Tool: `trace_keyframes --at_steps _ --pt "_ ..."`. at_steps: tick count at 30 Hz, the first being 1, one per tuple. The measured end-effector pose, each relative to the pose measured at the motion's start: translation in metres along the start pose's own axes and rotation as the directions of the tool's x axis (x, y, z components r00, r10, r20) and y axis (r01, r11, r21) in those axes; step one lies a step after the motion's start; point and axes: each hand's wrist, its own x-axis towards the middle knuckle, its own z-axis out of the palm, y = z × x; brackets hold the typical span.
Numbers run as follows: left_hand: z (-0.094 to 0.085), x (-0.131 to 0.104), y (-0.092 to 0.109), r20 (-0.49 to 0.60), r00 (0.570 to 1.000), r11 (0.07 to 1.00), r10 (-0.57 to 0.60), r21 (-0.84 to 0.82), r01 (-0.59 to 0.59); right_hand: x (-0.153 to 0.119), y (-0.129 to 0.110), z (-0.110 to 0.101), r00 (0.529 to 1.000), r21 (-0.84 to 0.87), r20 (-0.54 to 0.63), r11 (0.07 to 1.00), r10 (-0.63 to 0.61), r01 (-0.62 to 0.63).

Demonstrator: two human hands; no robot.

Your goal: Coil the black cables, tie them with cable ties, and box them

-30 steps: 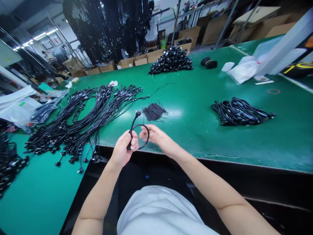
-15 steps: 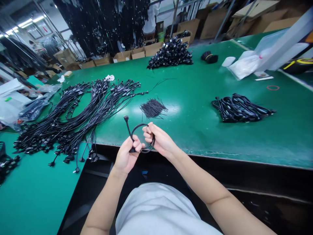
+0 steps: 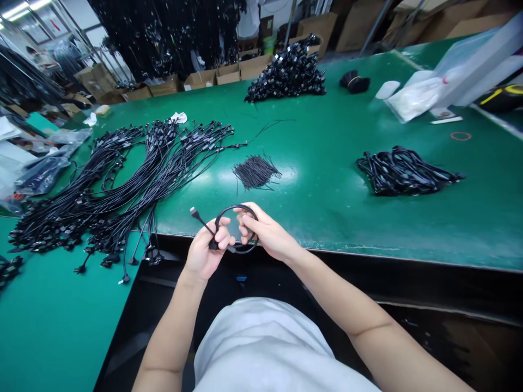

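Observation:
A black cable (image 3: 236, 207) is bent into a round coil between my two hands, near the front edge of the green table. My left hand (image 3: 207, 245) is closed on the coil's left side, and a short cable end with a connector (image 3: 195, 212) sticks up past its thumb. On the coil's right side, my right hand (image 3: 265, 228) has its fingers curled round the cable. Just beyond the hands lies a small pile of short black ties (image 3: 256, 171). A bundle of coiled cables (image 3: 408, 171) rests farther right.
Long loose black cables (image 3: 139, 185) spread over the left of the green table (image 3: 318, 201) and hang past its edge. A heap of black cables (image 3: 288, 76) stands at the back. Toward the far right are a plastic bag (image 3: 414, 100) and a red rubber band (image 3: 461, 136).
The cable's connector end has tipped over to the left and down. My left hand has shifted slightly left, and the coil now looks rounder. The camera view has tilted a little downward.

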Motion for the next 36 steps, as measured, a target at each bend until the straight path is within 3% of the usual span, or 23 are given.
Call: trace_keyframes --at_steps 2,4,6,9,13,16,19,22,27,31,36 --pt "-0.003 0.0 0.002 0.021 1.0 0.998 -0.013 0.06 0.011 -0.002 -0.008 -0.007 1.0 -0.329 -0.01 0.944 -0.004 0.001" --pt "-0.006 -0.001 0.004 0.039 0.999 0.993 -0.003 0.116 -0.002 -0.005 -0.018 -0.013 1.0 -0.642 -0.004 0.766 -0.019 0.012" --pt "-0.007 -0.002 0.007 0.058 0.998 0.988 -0.001 0.153 -0.008 -0.006 -0.026 -0.016 0.998 -0.828 0.042 0.558 -0.044 0.06" --pt "-0.009 -0.003 0.009 0.106 0.992 0.979 -0.062 0.2 0.039 -0.008 -0.034 -0.014 0.996 -0.925 0.069 0.37 -0.057 0.085" --pt "-0.008 -0.002 0.01 0.143 0.982 0.97 -0.125 0.226 0.09 -0.01 -0.037 -0.012 0.998 -0.967 0.055 0.248 -0.009 0.055" --pt "-0.007 -0.002 0.014 0.132 0.981 0.965 -0.145 0.236 0.111 -0.011 -0.039 -0.018 0.994 -0.965 0.096 0.241 -0.044 0.104" --pt "-0.007 -0.004 0.019 0.126 0.984 0.968 -0.123 0.235 0.091 -0.015 -0.044 -0.031 0.979 -0.901 0.165 0.386 -0.116 0.198" --pt "-0.008 -0.004 0.021 0.107 0.992 0.973 -0.068 0.228 0.042 -0.018 -0.048 -0.043 0.962 -0.823 0.155 0.51 -0.224 0.251" --pt "-0.008 -0.002 0.017 0.153 0.979 0.947 -0.131 0.312 0.078 -0.02 -0.047 -0.046 0.895 -0.86 0.137 0.398 -0.424 0.32" --pt "-0.008 -0.001 0.017 0.196 0.972 0.961 -0.126 0.269 0.071 -0.019 -0.048 -0.047 0.891 -0.871 0.203 0.341 -0.405 0.353" --pt "-0.009 -0.001 0.022 0.108 0.982 0.957 -0.156 0.263 0.123 -0.019 -0.05 -0.049 0.864 -0.867 0.265 0.286 -0.427 0.407"
